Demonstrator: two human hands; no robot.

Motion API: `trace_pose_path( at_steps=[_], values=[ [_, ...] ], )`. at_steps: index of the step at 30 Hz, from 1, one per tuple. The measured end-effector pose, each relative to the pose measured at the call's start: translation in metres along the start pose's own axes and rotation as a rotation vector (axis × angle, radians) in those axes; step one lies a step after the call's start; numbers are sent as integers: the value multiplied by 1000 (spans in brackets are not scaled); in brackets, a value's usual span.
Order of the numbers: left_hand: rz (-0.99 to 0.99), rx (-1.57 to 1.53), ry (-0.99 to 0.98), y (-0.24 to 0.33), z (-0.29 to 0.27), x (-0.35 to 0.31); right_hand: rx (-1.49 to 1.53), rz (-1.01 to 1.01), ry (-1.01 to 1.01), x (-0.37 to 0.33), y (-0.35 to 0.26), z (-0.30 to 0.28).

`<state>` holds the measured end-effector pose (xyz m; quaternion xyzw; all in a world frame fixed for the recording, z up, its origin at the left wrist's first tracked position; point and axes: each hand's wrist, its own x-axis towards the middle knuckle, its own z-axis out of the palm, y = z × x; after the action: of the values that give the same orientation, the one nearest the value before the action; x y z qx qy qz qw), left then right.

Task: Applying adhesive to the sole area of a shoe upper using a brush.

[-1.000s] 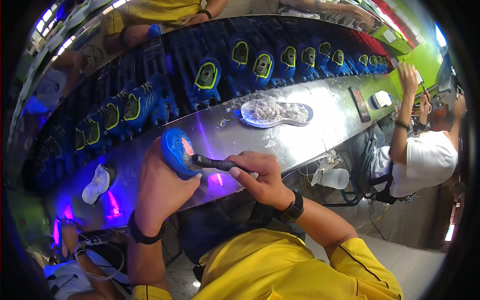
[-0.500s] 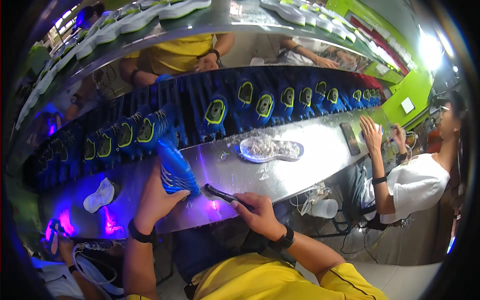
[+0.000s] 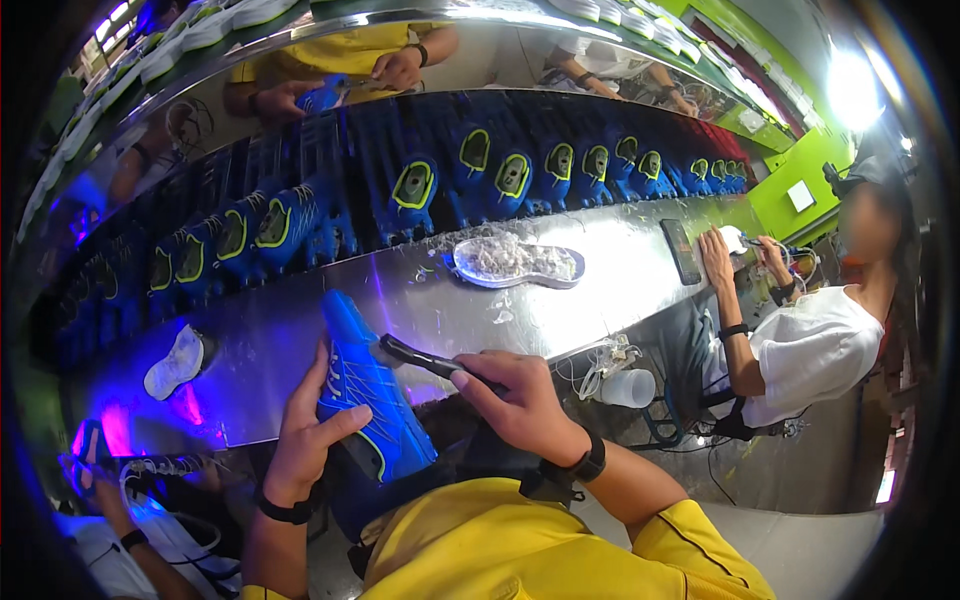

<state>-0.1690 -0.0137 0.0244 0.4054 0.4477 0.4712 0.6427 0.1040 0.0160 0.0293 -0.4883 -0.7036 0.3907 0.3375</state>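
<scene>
My left hand [image 3: 315, 425] grips a blue sneaker upper [image 3: 375, 395] with pale laces and a lime-edged collar, held tilted near my body with its toe toward the bench. In my right hand [image 3: 515, 400] is a slim black brush [image 3: 425, 357], its head at the side of the upper near the toe. Whether its bristles touch is hard to make out. Beyond them, on the metal bench [image 3: 300, 345], lies a white shoe sole [image 3: 515, 262] covered with whitish, fluffy-looking material. A second white sole [image 3: 176, 363] lies at the left.
A dark conveyor [image 3: 340, 165] carries several blue shoe uppers [image 3: 412, 187] across the far side. White soles line the shelf above. A phone [image 3: 681, 250] lies at the bench's right. A person in white [image 3: 815, 345] works there, near a white bucket [image 3: 629, 387]; another person's arm shows lower left.
My left hand has brought the blue upper nearer my body, away from the conveyor, and turned its collar toward me. The brush has moved slightly left and up to the upper's side.
</scene>
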Motion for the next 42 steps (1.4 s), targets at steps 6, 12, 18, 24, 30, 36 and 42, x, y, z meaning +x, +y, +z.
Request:
trace_pose_path(
  at_steps=[6, 12, 18, 24, 30, 36, 42],
  values=[
    [-14, 30, -98, -2, 6, -7, -58, -79, 64, -20, 3, -9],
    [-42, 13, -63, -13, 2, -7, -20, -104, 69, -17, 7, -7],
    [-40, -21, 10, -9, 1, -4, 69, -128, -40, -31, 17, -9],
    [-20, -98, 50, -5, 0, 3, 118, -82, -140, -38, 17, -21],
    [-88, -138, 121, -3, -8, 10, 15, -122, -148, -41, -1, -34],
    [-212, -227, 176, -5, -7, 12, -129, -254, -59, -28, -13, -46],
    [-408, -298, 222, -7, -2, 7, -274, -418, -75, -9, -23, -66]
  ],
)
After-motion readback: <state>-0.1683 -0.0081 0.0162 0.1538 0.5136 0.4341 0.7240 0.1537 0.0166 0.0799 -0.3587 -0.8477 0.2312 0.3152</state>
